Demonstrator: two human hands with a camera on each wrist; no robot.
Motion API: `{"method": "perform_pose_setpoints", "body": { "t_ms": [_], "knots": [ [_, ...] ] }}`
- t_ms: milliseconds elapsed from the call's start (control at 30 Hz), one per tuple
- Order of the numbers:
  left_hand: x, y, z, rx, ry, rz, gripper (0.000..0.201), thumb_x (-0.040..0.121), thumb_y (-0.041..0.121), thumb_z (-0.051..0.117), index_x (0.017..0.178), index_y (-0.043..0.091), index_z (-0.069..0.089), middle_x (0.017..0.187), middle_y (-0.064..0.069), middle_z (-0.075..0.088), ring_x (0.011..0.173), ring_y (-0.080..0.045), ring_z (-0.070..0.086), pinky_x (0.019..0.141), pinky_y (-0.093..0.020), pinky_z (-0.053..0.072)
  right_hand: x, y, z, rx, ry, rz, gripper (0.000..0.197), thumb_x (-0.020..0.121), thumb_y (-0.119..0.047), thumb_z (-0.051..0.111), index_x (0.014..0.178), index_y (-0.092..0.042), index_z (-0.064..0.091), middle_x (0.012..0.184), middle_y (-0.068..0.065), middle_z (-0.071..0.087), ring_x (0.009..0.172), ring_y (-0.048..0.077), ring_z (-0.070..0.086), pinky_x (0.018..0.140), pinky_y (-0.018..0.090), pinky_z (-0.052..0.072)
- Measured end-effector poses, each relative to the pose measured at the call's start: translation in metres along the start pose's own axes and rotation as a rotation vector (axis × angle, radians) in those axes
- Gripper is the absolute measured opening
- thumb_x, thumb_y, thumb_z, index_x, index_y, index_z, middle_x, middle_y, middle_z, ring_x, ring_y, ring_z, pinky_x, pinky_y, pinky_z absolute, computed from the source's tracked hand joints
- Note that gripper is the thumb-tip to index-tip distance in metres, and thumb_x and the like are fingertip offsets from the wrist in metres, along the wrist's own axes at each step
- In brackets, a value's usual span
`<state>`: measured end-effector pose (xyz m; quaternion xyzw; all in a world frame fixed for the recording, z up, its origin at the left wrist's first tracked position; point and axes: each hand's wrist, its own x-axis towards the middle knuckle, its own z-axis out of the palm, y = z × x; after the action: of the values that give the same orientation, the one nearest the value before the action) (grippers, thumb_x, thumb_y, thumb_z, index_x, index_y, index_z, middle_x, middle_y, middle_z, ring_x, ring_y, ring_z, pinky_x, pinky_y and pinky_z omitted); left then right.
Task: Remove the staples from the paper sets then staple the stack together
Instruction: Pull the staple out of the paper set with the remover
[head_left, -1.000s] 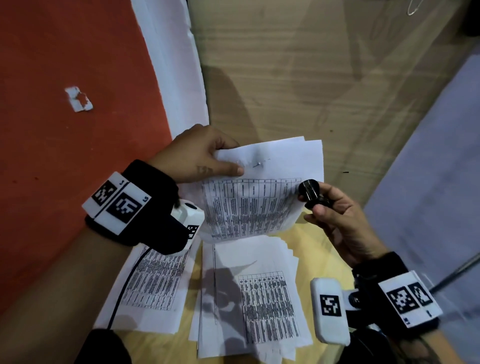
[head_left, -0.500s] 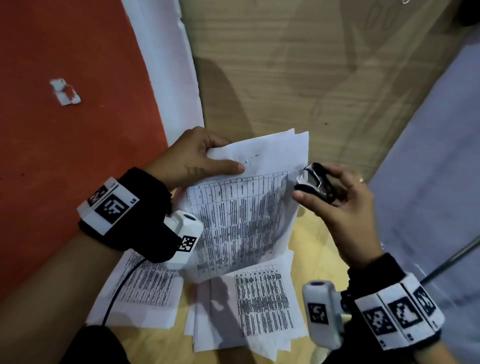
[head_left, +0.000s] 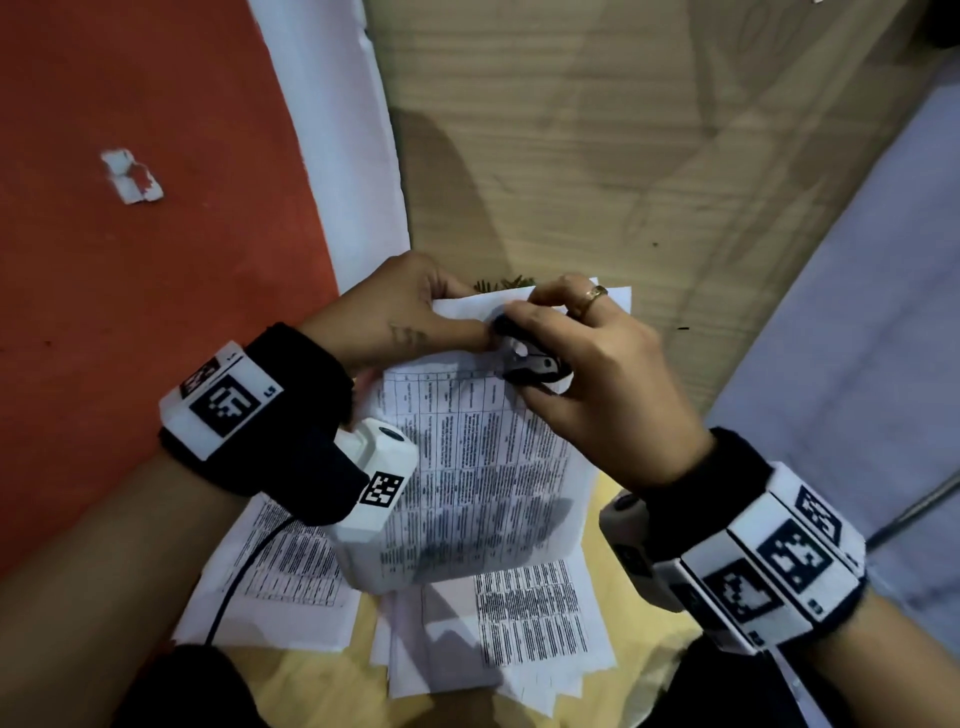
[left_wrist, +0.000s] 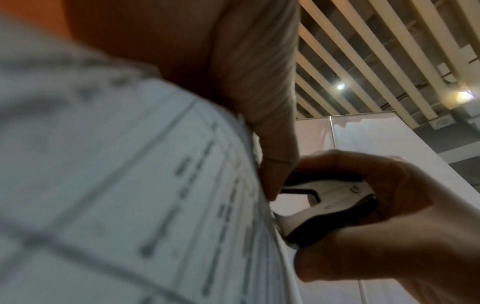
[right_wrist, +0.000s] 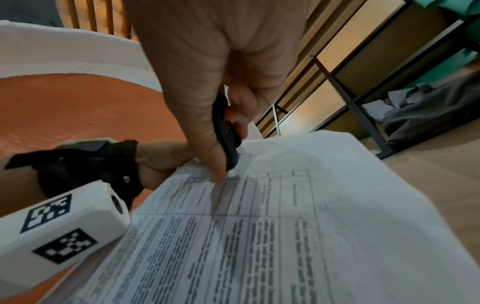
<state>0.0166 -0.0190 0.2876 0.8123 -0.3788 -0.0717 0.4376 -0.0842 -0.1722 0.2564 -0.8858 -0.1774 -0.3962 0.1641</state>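
Note:
My left hand (head_left: 410, 317) pinches the top corner of a stapled paper set (head_left: 483, 467) printed with tables and holds it up above the table. My right hand (head_left: 566, 353) grips a black and silver staple remover (head_left: 530, 364) between thumb and fingers. The remover's claws press against the sheet's top edge, right beside my left thumb. In the left wrist view the staple remover (left_wrist: 330, 203) sits with its claws at the paper's edge (left_wrist: 262, 185). The right wrist view shows the staple remover (right_wrist: 226, 135) tip down on the paper set (right_wrist: 298, 216). The staple itself is hidden.
Two more paper sets lie on the yellowish table below: one at the left (head_left: 291, 571), a loose stack in the middle (head_left: 519, 634). A red floor (head_left: 130, 312) with a white scrap (head_left: 132, 176) lies left, a wooden panel (head_left: 597, 156) ahead.
My right hand has swung the staple remover left and up onto the paper's top corner. My left hand has raised and tilted the paper set toward it.

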Motion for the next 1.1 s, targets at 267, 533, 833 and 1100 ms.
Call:
{"method": "perform_pose_setpoints", "body": {
  "t_ms": [267,533,833,1100],
  "knots": [
    [-0.001,0.005,0.0,-0.007,-0.007,-0.019,0.03,0.055,0.036,0.076,0.067,0.009,0.074,0.059,0.004,0.055,0.056,-0.002,0.048,0.054,-0.019,0.036,0.002,-0.003,-0.003,-0.044,-0.064,-0.009,0.029,0.067,-0.009,0.065,0.096,-0.005,0.066,0.096,0.012,0.06,0.07,0.032,0.061,0.051,0.037,0.052],
    [-0.005,0.008,0.002,-0.004,-0.028,-0.013,0.018,0.05,0.048,0.074,0.059,0.033,0.074,0.057,0.009,0.057,0.057,0.001,0.049,0.055,-0.021,0.037,0.006,-0.005,-0.005,-0.13,-0.099,-0.027,0.027,0.066,-0.01,0.062,0.092,-0.006,0.066,0.091,0.012,0.061,0.07,0.031,0.06,0.048,0.032,0.049],
    [-0.003,0.009,0.0,0.067,-0.073,-0.018,0.006,0.072,0.009,0.079,0.076,0.01,0.075,0.069,-0.004,0.064,0.063,-0.006,0.054,0.064,-0.026,0.042,0.008,-0.002,-0.004,-0.134,-0.148,-0.041,0.023,0.067,-0.013,0.064,0.088,-0.005,0.065,0.089,0.013,0.061,0.067,0.033,0.06,0.048,0.032,0.049],
    [-0.004,0.01,-0.003,0.072,-0.157,0.015,0.01,0.076,0.008,0.075,0.086,0.006,0.075,0.085,-0.016,0.073,0.071,-0.02,0.067,0.066,-0.035,0.049,0.009,0.0,-0.004,-0.114,-0.17,-0.092,0.022,0.069,-0.016,0.063,0.088,-0.004,0.066,0.089,0.014,0.061,0.06,0.033,0.059,0.044,0.035,0.049]
  ]
}}
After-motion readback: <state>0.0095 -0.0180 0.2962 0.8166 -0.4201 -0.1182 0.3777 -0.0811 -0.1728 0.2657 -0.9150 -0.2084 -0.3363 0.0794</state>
